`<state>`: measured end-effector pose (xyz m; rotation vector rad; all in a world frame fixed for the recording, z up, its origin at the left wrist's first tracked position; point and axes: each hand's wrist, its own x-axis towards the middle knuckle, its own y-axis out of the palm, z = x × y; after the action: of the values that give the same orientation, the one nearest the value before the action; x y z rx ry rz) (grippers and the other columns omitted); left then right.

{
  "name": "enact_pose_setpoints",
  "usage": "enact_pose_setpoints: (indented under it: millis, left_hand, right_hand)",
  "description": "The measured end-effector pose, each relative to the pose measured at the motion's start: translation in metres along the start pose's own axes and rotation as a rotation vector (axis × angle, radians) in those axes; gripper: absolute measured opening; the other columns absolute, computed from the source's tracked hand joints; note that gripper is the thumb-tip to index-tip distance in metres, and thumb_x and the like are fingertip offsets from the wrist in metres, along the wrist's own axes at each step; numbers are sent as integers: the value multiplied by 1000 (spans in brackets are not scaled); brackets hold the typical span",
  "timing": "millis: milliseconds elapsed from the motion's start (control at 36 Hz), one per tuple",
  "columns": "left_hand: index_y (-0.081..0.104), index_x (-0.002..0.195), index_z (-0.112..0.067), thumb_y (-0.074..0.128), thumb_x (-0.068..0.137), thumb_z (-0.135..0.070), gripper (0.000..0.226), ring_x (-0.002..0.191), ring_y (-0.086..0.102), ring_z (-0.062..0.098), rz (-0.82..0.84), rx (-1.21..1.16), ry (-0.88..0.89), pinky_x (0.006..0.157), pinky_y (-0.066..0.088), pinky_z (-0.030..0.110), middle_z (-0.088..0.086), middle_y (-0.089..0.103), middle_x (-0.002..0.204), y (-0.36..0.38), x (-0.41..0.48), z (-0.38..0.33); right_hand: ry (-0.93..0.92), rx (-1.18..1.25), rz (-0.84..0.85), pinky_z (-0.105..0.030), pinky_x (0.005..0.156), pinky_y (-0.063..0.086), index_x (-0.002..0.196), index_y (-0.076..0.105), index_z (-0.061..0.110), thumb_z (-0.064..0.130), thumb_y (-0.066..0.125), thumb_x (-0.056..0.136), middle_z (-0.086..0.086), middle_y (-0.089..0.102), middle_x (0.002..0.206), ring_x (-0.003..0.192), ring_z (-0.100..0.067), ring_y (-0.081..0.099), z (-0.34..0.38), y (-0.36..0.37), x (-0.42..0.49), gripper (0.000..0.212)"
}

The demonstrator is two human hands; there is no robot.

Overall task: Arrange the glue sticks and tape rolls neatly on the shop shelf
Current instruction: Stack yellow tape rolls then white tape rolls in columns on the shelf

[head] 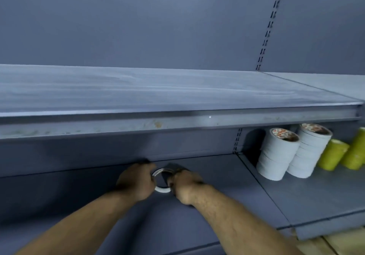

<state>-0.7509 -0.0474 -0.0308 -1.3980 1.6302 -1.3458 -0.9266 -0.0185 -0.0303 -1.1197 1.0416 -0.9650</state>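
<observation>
The fingers (148,169) of the left hand (136,180) are curled round the left side of a tape roll (163,189). Those of the right hand (186,186) are closed on its right side, so the roll is gripped between both hands. The roll is a thin, pale ring with a dark open centre. It is held low on the lower shelf (227,185), close to the back panel (138,27), and appears to lie flat there, though blur makes contact hard to judge. Only two arcs of the ring are seen; the rest is covered by the hands, and the fingertips are smeared and dark.

The shelving is of smooth, matt grey-blue metal. The upper shelf (177,90) is streaked with pale dust, and a rust-coloured spot is seen on its front lip. A slotted upright (270,25) runs between the bays. In the bay to the right, two tall cylinders of stacked white tape (278,154) stand touching each other, their printed core labels too small to read. Beside them yellow-green rolls (333,154) are stacked, partly cut off by the frame edge. Pale wooden boards (335,245) are cut off at the lower right corner.
</observation>
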Motion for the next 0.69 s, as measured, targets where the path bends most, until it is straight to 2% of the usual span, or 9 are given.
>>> enact_pose_setpoints:
  millis: [56, 139, 250, 361, 472, 583, 694]
  left_hand:
    - [64, 106, -26, 53, 85, -28, 23, 102, 65, 21, -6, -11, 28, 80, 54, 32, -7, 69, 105, 4, 5, -5]
    - [65, 106, -25, 55, 86, -29, 23, 104, 64, 20, -16, -9, 83, 78, 52, 30, -7, 69, 109, 9, 12, -19]
    - [60, 88, -24, 52, 87, -25, 7, 92, 65, 20, 14, -32, 151, 64, 42, 28, -5, 69, 99, 15, 20, -46]
    - [63, 90, -27, 49, 86, -21, 15, 90, 65, 20, 43, -65, 215, 69, 50, 30, -7, 69, 97, 21, 24, -79]
    - [66, 102, -30, 48, 85, -19, 27, 97, 66, 19, 71, -60, 271, 73, 52, 29, -9, 71, 106, 29, 24, -117]
    - [66, 103, -29, 48, 88, -18, 26, 100, 65, 19, 80, 11, 341, 69, 44, 28, -7, 70, 108, 34, 19, -155]
    - [66, 101, -29, 48, 88, -23, 23, 97, 64, 17, 38, -4, 374, 69, 44, 27, -8, 69, 104, 42, 17, -189]
  right_hand:
    - [18, -9, 1, -28, 68, 42, 114, 63, 15, 15, 44, 101, -10, 65, 120, 90, -28, 61, -2, -2, -6, 22]
    - [56, 1, -12, -30, 72, 46, 119, 63, 18, 9, 52, 97, -7, 65, 121, 102, -30, 64, -12, -8, -17, 26]
    - [118, 33, -79, -30, 86, 53, 136, 60, 28, 16, 58, 98, -4, 65, 128, 109, -29, 64, -37, -12, -34, 40]
    - [203, 6, -148, -38, 88, 55, 137, 58, 23, 23, 56, 100, -7, 64, 128, 106, -31, 64, -62, -13, -59, 38]
    - [241, 20, -235, -35, 82, 48, 129, 61, 25, 24, 56, 97, -8, 62, 123, 105, -34, 62, -88, -17, -90, 32]
    - [252, 60, -281, -34, 76, 46, 106, 65, 24, 20, 55, 94, -5, 62, 112, 97, -30, 60, -114, -25, -121, 16]
    - [232, 72, -316, -36, 79, 48, 103, 63, 21, 20, 54, 94, -4, 61, 111, 99, -28, 58, -147, -29, -146, 12]
